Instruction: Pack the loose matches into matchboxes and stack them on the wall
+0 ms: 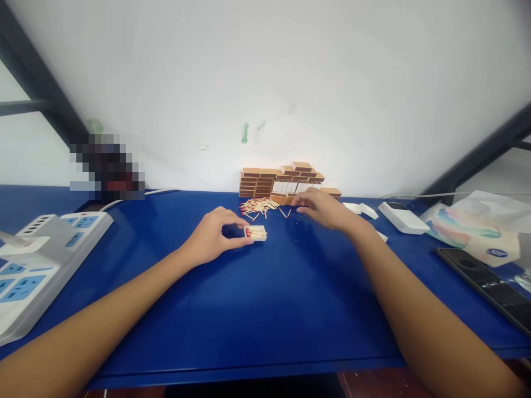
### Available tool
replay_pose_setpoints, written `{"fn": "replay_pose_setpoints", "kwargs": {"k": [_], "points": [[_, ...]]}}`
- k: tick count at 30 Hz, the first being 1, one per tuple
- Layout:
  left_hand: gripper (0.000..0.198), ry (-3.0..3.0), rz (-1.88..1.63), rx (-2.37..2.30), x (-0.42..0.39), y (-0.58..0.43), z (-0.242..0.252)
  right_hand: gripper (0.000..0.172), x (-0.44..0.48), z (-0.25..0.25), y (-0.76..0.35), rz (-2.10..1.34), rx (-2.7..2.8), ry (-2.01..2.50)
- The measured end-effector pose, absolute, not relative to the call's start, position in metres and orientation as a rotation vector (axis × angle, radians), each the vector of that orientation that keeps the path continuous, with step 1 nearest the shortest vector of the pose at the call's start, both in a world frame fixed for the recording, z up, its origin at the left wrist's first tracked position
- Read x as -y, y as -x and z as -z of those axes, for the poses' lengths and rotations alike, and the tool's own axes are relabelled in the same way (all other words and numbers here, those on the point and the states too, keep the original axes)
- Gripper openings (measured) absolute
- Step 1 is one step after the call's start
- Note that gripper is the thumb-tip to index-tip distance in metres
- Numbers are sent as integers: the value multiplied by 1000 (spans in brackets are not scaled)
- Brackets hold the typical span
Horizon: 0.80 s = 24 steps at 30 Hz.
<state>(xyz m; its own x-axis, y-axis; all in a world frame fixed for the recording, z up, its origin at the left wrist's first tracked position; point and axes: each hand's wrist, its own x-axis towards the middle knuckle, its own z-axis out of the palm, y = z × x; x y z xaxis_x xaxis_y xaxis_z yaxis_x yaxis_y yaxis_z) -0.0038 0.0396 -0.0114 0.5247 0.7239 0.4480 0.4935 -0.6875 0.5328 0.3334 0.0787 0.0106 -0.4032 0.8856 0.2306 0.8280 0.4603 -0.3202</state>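
- My left hand (211,236) comes in from 9 o'clock, thumb and forefinger closed on the near end of a small open tray (258,240), gripping it by that side.
- The tray sits on the blue table (257,315), a few matches (256,232) lying in it, red heads towards my fingers.
- My right hand (322,208) hovers at about 2 o'clock from the tray, fingers loosely curled, a small gap between thumb and forefinger; I cannot tell whether a match is in them.
- At 12 o'clock, just beyond the tray, is a loose match pile (260,205), a few strays towards my right fingertips.
- At 1 o'clock, behind the pile, matchboxes (257,181) stand stacked by the wall.
- A power strip (85,240) lies at 9 o'clock, a white device (409,222) at 3.
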Motion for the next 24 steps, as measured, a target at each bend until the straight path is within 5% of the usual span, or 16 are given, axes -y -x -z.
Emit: {"fn": "replay_pose_setpoints", "kwargs": {"k": [8, 24], "points": [[34, -2448, -799, -1025, -40, 6, 11, 12, -85, 0, -330, -395, 2381, 1561], [31, -2517, -830, -1079, -33, -1, 8, 38, -72, 14, -277, -200, 2035, 1956]]}}
